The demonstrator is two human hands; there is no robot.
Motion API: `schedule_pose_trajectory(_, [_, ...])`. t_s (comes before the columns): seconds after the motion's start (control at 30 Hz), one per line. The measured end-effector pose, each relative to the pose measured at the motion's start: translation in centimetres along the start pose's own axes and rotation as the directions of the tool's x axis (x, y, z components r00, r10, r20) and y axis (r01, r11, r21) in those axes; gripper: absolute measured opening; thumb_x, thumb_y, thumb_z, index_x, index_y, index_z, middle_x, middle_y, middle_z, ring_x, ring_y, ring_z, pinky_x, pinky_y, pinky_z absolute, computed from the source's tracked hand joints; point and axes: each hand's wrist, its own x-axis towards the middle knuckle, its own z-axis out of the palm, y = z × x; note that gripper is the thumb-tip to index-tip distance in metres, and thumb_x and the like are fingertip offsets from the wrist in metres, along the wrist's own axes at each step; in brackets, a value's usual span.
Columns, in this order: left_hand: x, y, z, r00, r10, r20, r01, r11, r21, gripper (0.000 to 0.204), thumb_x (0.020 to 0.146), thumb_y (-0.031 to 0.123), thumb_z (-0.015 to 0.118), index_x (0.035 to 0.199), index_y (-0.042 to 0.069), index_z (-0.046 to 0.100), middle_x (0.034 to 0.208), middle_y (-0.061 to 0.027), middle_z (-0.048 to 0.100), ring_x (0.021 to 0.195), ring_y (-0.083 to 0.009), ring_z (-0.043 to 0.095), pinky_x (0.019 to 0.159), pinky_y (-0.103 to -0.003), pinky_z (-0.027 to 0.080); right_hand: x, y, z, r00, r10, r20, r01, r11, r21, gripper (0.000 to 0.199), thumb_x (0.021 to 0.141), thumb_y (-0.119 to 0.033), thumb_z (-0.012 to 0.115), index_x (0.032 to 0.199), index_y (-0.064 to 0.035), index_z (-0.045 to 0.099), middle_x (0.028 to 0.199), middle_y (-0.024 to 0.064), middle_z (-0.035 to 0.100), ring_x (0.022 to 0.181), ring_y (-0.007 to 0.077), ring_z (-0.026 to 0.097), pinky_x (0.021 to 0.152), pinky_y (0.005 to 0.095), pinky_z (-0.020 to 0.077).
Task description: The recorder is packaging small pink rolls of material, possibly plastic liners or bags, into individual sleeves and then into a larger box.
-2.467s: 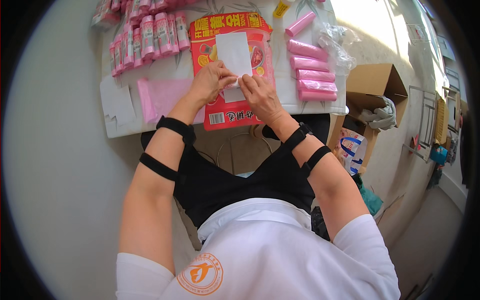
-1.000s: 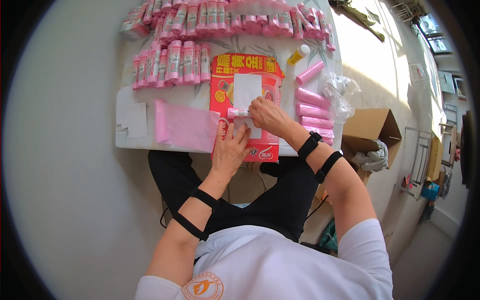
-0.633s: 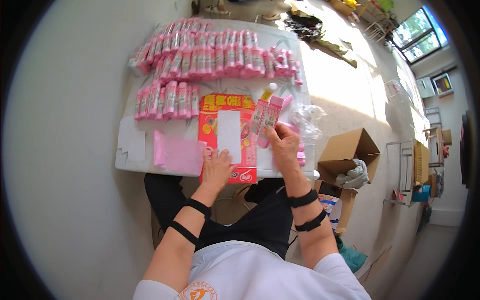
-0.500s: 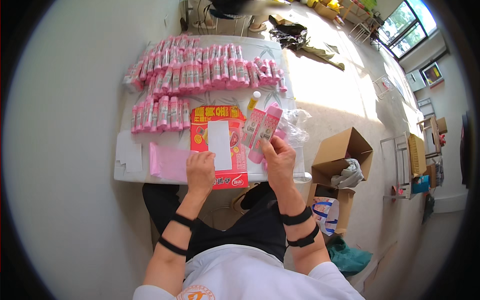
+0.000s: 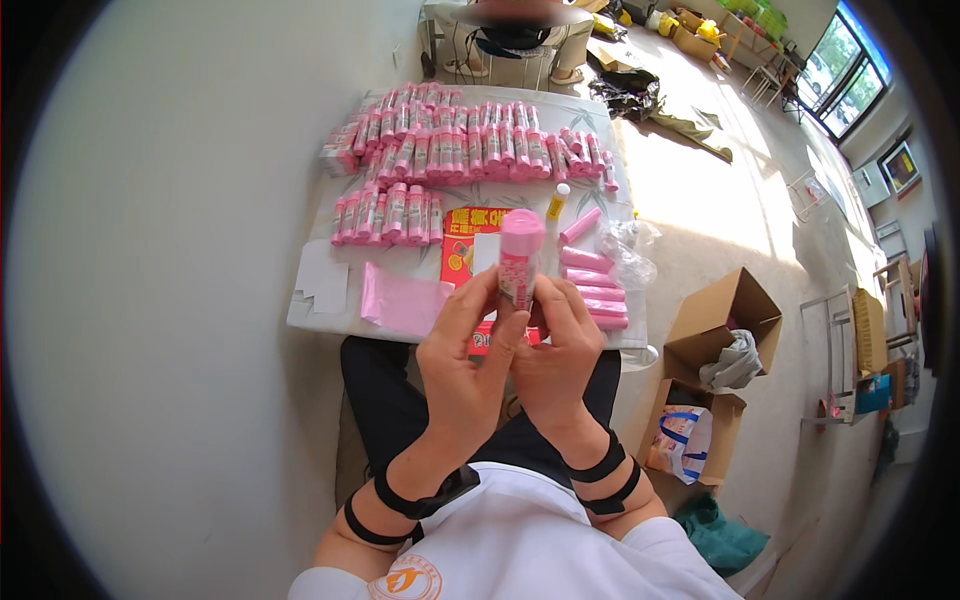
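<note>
Bright daylight; window (image 5: 848, 72) glowing at upper right; sun patches glaring near-white on floor (image 5: 685, 180); left wall (image 5: 170, 260) dimmer, soft grey; held pink roll (image 5: 520, 245) palest at top end; blurred smear at top edge; fisheye bending straight lines, corners black

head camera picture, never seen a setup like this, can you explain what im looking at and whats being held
There is no machine here, just a person's own two bare hands. The picture comes from a wide fisheye camera worn on the head, looking down, so straight edges bend near the rim. The left hand and right hand together hold up a pink roll with a printed label. On the table lie many labelled rolls, a pink sheet, a red board with white paper on it, plain rolls and a yellow container.
</note>
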Motion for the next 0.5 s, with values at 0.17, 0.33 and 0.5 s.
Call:
schedule_pose_trajectory(0.17, [-0.2,0.5,-0.3,0.960,-0.279,-0.030,0.244,0.881,-0.405,0.037,0.088,0.004,0.064,0.122,-0.005,0.055,0.105,-0.0069,0.063,0.094,-0.0097,0.058,0.080,-0.023,0.048,-0.8,-0.7,1.0,0.930,-0.368,-0.009,0.352,0.895,-0.273,0.031,0.070,0.002,0.064,0.100,0.0050,0.060,0.093,0.0182,0.057,0.077,0.0334,0.058,0.065,0.0386,0.0492])
schedule_pose_trajectory(0.33, [0.3,0.5,-0.8,0.943,-0.329,-0.052,0.270,0.847,-0.458,0.023,0.088,0.006,0.064,0.108,-0.005,0.061,0.094,-0.0054,0.065,0.083,-0.0068,0.057,0.073,-0.021,0.047,-1.9,-1.3,1.9,0.923,-0.384,0.016,0.368,0.871,-0.325,0.035,0.070,0.000,0.061,0.103,0.0109,0.058,0.095,0.0218,0.057,0.079,0.0372,0.057,0.067,0.0417,0.0491])
schedule_pose_trajectory(0.5, [1.2,0.5,-0.8,0.905,-0.418,-0.083,0.339,0.824,-0.454,0.014,0.089,0.012,0.063,0.092,-0.002,0.065,0.081,-0.0009,0.064,0.071,-0.0032,0.054,0.064,-0.021,0.045,-2.5,-1.5,1.9,0.875,-0.477,0.087,0.461,0.763,-0.454,0.035,0.071,-0.002,0.063,0.103,0.0104,0.059,0.092,0.0210,0.057,0.075,0.0341,0.056,0.063,0.0397,0.0494])
